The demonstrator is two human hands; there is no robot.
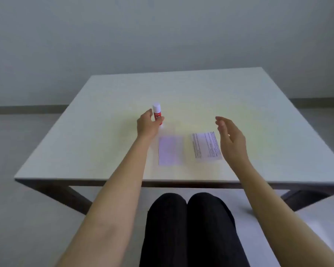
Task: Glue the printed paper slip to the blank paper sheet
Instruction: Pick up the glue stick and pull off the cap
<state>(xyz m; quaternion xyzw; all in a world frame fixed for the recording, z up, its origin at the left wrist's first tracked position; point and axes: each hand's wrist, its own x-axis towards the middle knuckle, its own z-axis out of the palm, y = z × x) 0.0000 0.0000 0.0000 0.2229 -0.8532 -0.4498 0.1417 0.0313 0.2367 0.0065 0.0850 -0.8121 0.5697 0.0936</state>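
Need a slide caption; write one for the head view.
Left hand grasps upright glue stick; right hand hovers open.

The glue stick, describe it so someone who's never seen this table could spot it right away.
On the white table, look left of centre, just beyond the blank paper sheet. The glue stick stands upright there, with the left hand closing around it. It is the only red thing: a small red tube with a white cap, unlike the flat papers.

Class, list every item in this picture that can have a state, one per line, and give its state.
Glue stick: upright on the table, white cap still on, gripped by the left hand.
Left hand: closed around the glue stick.
Right hand: open, empty, raised beside the printed slip.
Printed paper slip: flat, print side up, untouched.
Blank paper sheet: flat, bare, apart from the slip.
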